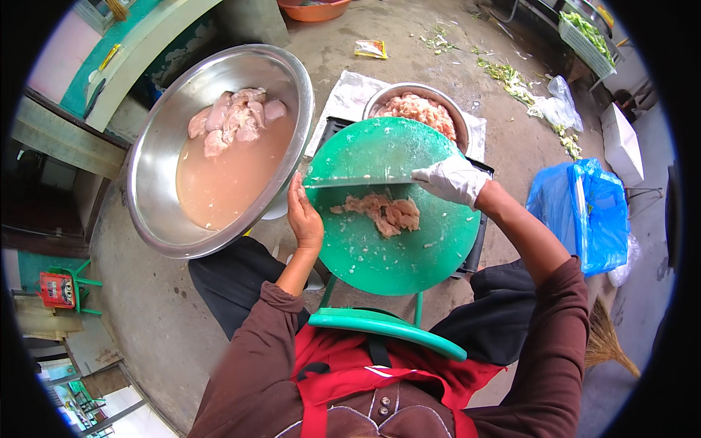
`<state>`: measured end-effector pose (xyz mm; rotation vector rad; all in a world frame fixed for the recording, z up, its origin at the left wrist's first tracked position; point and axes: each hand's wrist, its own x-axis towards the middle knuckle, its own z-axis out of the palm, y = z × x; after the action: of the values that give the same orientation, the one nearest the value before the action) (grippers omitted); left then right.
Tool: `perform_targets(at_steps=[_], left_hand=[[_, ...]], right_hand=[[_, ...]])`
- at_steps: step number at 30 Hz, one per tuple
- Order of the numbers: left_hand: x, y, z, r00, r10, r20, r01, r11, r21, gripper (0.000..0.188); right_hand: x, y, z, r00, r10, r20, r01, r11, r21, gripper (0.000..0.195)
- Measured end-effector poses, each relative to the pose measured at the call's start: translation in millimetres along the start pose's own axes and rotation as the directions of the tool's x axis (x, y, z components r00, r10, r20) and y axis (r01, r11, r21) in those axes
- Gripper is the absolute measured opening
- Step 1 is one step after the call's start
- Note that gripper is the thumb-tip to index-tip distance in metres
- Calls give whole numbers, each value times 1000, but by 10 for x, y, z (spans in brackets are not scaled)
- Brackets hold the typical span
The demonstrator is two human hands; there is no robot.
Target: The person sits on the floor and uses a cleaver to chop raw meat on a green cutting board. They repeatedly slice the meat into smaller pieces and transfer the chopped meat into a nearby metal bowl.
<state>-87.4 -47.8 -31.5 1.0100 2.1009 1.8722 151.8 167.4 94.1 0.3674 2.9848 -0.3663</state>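
Note:
My right hand (452, 179), in a white glove, grips a knife (358, 182) at the right. Its long blade lies across a round green cutting board (394, 268), seen nearly edge-on. Pieces of raw pale meat (397, 214), probably chicken, rest on the board just nearer me than the blade. My bare left hand (305, 219) is against the board's left rim, close to the blade's far end. Left of it, a large tilted steel basin (148, 180) holds bigger raw meat pieces (238, 117) in cloudy liquid. Behind the board, a steel bowl (375, 101) contains cut meat (419, 112), partly hidden.
A green curved edge (383, 328) stands between the board and my lap. Blue plastic bags (580, 213) are at the right, with a straw broom (608, 339) below. Vegetable scraps (509, 82) and a small packet (371, 49) litter the floor. An orange tub (313, 11) is farther back.

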Motion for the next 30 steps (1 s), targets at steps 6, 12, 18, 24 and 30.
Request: perform_targets(at_steps=[6,12,18,24,30], left_hand=[[136,-187,38,968,229,99,-248,842,479,49],[326,-178,92,971,198,138,-241,821,518,29],[185,-192,173,929,256,266,-366,736,570,30],[-128,64,158,887,223,404,-415,768,488,32],[-489,266,279,789,205,579,-470,808,355,87]], right_hand=[[-569,-182,-34,996,43,73,-46,998,44,23],[-1013,-233,195,926,373,-60,-296,814,499,21],[-1469,-294,486,734,554,393,-410,-100,907,33],[-1725,-384,765,661,519,541,-384,-386,839,29],[-1507,-686,956,746,415,521,-397,-352,848,38]])
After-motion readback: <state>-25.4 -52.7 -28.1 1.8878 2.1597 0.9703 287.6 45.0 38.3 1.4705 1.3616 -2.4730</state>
